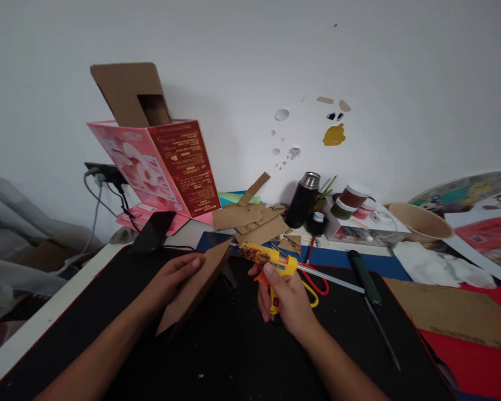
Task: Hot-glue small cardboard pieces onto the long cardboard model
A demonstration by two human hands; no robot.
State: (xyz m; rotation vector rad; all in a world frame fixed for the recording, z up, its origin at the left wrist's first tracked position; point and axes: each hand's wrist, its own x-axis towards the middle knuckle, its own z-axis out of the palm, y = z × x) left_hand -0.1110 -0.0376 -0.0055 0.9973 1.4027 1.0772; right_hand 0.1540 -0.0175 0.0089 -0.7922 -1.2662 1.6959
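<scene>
**A:** What work was in hand?

**B:** Gluing, by the look of it. The left hand [173,278] had its grip closed over the upper edge of a tilted brown cardboard piece [196,289]. The piece stood on the black mat of the worktop [234,356], directly in front of the person. The right hand [286,301] had its grip clamped round the handle of a yellow plastic glue gun [271,259]. Its nozzle pointed left, just beside the card's top corner (touching or not, I could not tell).

**A:** What did the next move call for?

**B:** In my judgement, a steadied card, and the nozzle set squarely on the edge.

**A:** Any writing?

**B:** A pink and red printed carton [162,161] at the back carried lines of pale text, too small to read. No brand showed on the gun.
</scene>
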